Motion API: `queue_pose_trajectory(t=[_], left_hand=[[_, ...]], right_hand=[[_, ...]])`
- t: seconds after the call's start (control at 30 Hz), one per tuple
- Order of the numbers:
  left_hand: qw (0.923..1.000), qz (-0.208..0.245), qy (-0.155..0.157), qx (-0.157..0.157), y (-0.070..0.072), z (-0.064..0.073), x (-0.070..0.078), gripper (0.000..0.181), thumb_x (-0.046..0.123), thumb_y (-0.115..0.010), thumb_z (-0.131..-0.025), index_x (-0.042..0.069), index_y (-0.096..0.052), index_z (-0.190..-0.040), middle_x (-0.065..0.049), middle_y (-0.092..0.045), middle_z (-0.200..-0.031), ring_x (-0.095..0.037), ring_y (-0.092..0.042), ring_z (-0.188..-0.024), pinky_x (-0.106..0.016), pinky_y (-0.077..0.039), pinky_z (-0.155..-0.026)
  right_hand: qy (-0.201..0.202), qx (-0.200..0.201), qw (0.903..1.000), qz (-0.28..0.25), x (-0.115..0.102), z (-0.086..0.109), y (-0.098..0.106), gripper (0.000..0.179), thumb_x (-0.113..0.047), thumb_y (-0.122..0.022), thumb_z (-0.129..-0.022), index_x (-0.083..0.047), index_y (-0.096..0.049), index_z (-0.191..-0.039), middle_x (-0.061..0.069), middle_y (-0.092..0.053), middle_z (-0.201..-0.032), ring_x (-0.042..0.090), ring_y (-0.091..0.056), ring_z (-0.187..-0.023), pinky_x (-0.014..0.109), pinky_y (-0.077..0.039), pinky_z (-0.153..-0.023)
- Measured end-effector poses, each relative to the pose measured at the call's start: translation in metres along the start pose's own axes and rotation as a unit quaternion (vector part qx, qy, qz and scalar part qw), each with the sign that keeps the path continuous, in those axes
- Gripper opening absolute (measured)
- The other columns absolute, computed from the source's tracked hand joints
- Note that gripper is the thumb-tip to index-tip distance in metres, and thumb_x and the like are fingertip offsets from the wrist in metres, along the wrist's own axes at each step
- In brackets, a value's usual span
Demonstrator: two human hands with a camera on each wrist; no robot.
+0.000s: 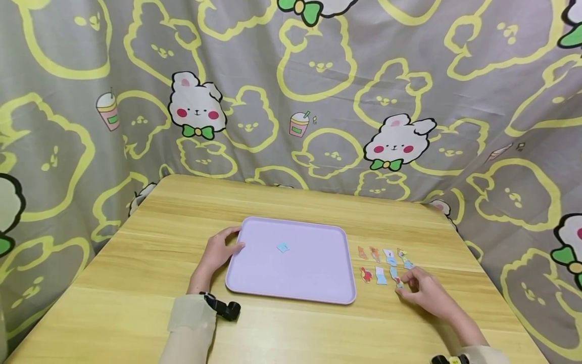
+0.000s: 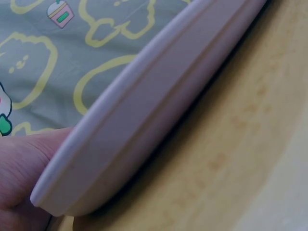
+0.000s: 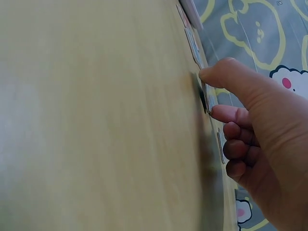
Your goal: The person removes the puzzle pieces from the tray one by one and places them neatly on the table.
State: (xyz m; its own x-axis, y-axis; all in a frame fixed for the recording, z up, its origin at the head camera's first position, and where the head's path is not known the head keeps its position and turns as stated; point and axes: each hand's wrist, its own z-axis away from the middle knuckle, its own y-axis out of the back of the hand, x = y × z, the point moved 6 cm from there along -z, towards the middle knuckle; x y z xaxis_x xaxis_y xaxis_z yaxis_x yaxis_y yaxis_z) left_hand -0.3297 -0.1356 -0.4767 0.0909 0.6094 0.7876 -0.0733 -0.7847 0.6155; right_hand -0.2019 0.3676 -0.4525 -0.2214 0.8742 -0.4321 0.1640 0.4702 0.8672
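A lavender tray (image 1: 295,280) lies on the table, and my left hand (image 1: 219,253) grips its left edge with the thumb over the rim. One small light-blue puzzle piece (image 1: 283,247) rests in the tray, left of its middle. Right of the tray, several flat printed puzzle pieces lie in two rows. My right hand (image 1: 426,289) pinches a blue multicoloured puzzle piece (image 1: 394,275) at the right end of the near row, between thumb and index finger. In the right wrist view that piece (image 3: 207,98) stands edge-on, slightly tilted at the table surface; its printed face is hidden there.
In the far row lie orange pieces (image 1: 375,254), a white-and-blue piece (image 1: 389,257) and a yellow-and-blue piece (image 1: 402,256). A red piece (image 1: 366,274) and another white-and-blue piece (image 1: 381,276) are in the near row. A patterned curtain (image 1: 254,121) hangs behind the wooden table (image 1: 136,283).
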Motion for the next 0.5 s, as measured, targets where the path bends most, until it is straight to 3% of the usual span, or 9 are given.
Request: queue_pose_trajectory(t=[0.5], left_hand=[[1.0000,0.003,0.000,-0.004,-0.0008,-0.0013,-0.0014,0.055,0.021,-0.066,-0.094,0.009,-0.048,-0.144,-0.020,-0.042,-0.153,-0.042,-0.032,-0.145,-0.056,-0.028,-0.120]], right_hand=[[0.024,0.004,0.9994,0.024,-0.0076,-0.0003,0.0045,0.023,-0.019,-0.083,-0.076,-0.012,-0.064,-0.088,-0.006,-0.050,-0.078,-0.003,-0.039,-0.070,0.018,-0.036,-0.056]])
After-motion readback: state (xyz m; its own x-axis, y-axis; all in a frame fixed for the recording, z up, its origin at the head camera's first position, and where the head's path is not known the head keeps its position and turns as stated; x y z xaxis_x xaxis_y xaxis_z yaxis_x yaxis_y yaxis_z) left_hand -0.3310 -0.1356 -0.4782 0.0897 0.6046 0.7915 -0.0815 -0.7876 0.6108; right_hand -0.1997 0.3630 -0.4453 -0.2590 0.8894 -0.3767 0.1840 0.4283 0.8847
